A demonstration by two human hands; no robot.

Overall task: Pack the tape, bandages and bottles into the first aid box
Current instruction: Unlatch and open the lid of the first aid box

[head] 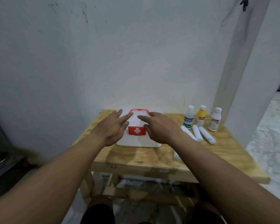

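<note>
- White plastic first aid box (138,139) sat closed on the wooden bench (152,156), lid down, red clasp with a white cross (137,130) facing the person, red handle (138,110) at its far edge.
- Left hand (111,130) hovered over the box's left side, palm down, fingers spread and loose, holding nothing; the fingertips reached toward the handle. Contact with the lid could not be told.
- Right hand (159,128) was over the box's right side, palm down, fingers apart, index finger stretched across the lid toward the left hand; nothing gripped.
- Three bottles stood upright in a row to the right of the box, toward the wall: a clear bottle with a green-and-white label (189,116) nearest the box, a yellow bottle (200,115) next, then a white bottle with a pale label (214,119) farthest out.
- Three white bandage rolls (197,133) lay side by side on the bench, just in front of the bottles and right of the box, the nearest partly hidden behind the right wrist.
- A small white item (177,156) lay right of the box near the bench's front edge, mostly hidden by the right forearm; could not tell what it was.
- Box stood near the white wall (120,62) behind the bench.
</note>
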